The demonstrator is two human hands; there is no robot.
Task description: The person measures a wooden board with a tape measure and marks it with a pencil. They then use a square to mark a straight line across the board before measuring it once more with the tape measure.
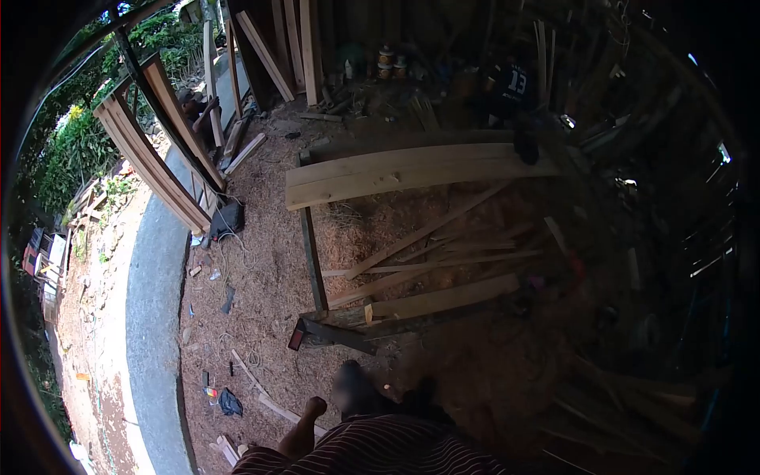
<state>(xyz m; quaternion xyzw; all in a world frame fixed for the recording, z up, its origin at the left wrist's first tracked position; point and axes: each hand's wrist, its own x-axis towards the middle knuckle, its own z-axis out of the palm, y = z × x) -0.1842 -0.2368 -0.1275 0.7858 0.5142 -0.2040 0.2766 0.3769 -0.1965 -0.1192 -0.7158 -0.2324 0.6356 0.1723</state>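
Observation:
Low in the view, my left hand (315,407) hangs beside my striped shirt (396,447). Its fingers look curled into a fist, and no object shows in them. A thin wooden strip (273,405) lies on the ground close to that hand, seemingly below it rather than in it. My right hand does not show; the right side of my body is in deep shadow. In front of me a wooden frame bench (313,261) carries a wide pale plank (396,172) on its far side. A shorter board (443,299) rests along its near side.
Tall boards (150,162) lean at the left opening by a concrete ledge (154,340). One person (202,115) is beside them; another in a dark numbered shirt (514,83) is at the back. Shavings, cords and a black bag (229,401) litter the floor. Scrap wood (625,400) lies right.

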